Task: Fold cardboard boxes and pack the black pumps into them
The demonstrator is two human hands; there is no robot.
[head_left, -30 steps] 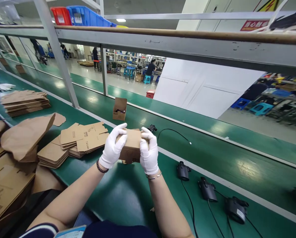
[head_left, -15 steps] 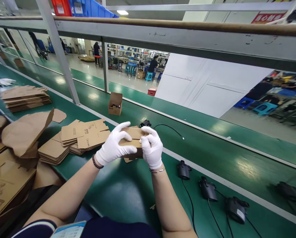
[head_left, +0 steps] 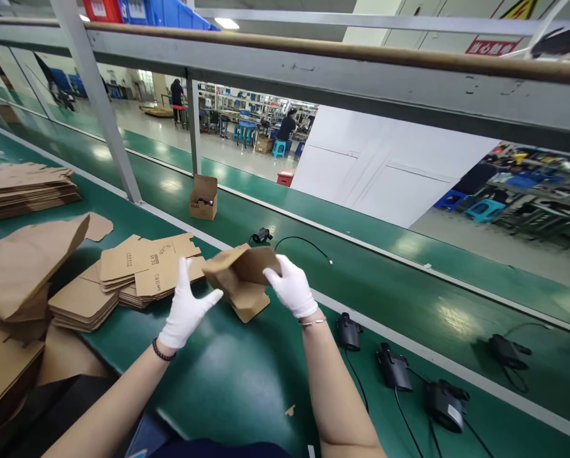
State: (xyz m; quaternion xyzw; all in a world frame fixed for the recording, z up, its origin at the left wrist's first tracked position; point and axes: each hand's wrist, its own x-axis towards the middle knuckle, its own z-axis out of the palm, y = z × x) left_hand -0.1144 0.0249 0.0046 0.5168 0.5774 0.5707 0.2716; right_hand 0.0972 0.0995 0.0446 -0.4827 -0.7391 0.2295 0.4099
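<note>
Pinching brown carton (head_left: 254, 270): right hand (head_left: 293, 287) | left hand (head_left: 186, 313): spread | glossy green worktop (head_left: 237, 385) | white panel (head_left: 385, 159), turquoise stool (head_left: 485, 209) beyond

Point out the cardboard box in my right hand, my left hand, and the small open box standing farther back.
Held box (head_left: 255, 267): head view, on its inside wall.
Left hand (head_left: 184, 313): head view, on its middle.
Small open box (head_left: 202, 209): head view, on its front wall.

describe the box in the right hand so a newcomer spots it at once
Over the green bench, find the white-gloved right hand, mid-picture. It holds a brown box, tilted and open. Flat cartons lie to its left and another box stands farther back; only this one is held.
</note>
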